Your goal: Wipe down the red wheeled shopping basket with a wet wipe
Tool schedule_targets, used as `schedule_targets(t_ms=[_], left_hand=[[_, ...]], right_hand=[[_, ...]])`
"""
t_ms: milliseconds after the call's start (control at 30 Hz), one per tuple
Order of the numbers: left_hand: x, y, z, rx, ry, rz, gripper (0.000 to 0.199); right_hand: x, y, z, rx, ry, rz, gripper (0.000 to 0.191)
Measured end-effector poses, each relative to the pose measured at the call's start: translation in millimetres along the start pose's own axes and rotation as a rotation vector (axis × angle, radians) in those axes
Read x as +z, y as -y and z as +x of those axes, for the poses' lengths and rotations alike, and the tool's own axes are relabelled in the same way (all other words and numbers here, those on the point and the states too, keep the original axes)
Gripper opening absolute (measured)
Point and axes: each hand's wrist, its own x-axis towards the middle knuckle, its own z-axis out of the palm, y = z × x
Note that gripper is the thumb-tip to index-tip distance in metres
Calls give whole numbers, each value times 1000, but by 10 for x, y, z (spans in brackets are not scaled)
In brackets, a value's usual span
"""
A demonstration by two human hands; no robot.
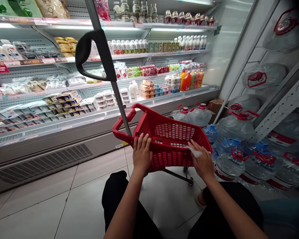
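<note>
The red shopping trolley is set beside the refrigerated display. Its near rim is touched by the left hand, fingers extended; at that rim, a white tissue is held in the right hand.

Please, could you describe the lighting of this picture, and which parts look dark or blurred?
Head view: long white light strips glow brightly under the white-edged display shelves; head view: the red plastic shopping cart looks fairly sharp; head view: the upper-right corner falls to black; head view: a bluish patch at lower right is too blurred to identify.
</note>
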Motion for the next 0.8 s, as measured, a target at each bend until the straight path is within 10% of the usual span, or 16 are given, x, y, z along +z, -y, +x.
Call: schedule_targets(t_ms=[100, 400, 800], left_hand=[[5, -63, 30, -31, -2, -24, 60], [76, -170, 35, 35, 4, 17, 71], [133, -185, -31, -18, 16, 23, 96]], right_hand=[[21, 67, -77, 55, -18, -43, 59], [358, 1454, 469, -232, 69, 180, 72], [27, -61, -23, -7, 40, -16, 59]])
